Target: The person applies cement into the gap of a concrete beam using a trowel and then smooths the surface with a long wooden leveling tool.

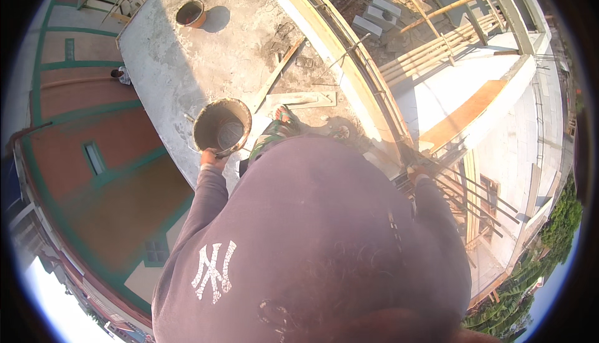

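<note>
My left hand grips the near rim of a black bucket. The bucket is smeared with grey mortar, and its mouth shows a grey inside. It is held at my left, over the pale concrete slab. On the other side, my right hand rests with curled fingers at the end of the formwork beam, where several steel bars stick out. What those fingers close on is too small to make out. My sandalled foot stands on the slab between the bucket and the beam.
A second bucket stands farther off on the slab. Wooden boards lie ahead of my feet. Right of the beam are bamboo poles and pale blocks lower down. The slab edge drops at left, where a person is visible.
</note>
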The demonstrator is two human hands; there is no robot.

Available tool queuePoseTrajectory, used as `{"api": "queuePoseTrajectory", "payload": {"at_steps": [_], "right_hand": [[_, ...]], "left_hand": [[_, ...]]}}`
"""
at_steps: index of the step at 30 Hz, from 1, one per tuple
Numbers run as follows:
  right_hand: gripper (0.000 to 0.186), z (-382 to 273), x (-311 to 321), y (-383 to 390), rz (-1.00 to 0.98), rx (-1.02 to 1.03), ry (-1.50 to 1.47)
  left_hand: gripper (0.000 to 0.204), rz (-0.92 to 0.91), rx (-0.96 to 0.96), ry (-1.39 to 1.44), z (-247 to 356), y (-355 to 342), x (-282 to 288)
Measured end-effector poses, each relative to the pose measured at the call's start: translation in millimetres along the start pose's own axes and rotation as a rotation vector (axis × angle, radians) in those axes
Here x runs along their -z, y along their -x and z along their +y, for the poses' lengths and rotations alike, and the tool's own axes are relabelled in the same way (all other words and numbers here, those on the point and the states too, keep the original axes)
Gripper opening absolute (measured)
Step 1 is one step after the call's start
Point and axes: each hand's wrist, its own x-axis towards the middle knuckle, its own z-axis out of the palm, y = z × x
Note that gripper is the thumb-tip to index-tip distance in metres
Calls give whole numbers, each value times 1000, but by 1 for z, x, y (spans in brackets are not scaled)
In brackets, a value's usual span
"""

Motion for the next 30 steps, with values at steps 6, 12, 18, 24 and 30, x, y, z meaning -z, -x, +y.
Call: {"api": "queuePoseTrajectory", "payload": {"at_steps": [6,12,18,24,30], "right_hand": [[47,-114,6,-4,0,-22,131],[49,-319,29,-22,-8,285,-15],[52,-466,59,-56,-35,448,-11],[56,-606,91,-118,-61,630,48],[41,-776,169,-169,-51,598,447]], "left_hand": [[35,178,122,71,24,-22,-21],[33,277,107,182,50,-44,15],[36,224,-40,264,130,-71,-60],[35,163,-168,245,235,-107,-169],[30,154,-205,252,349,-174,-256]]}}
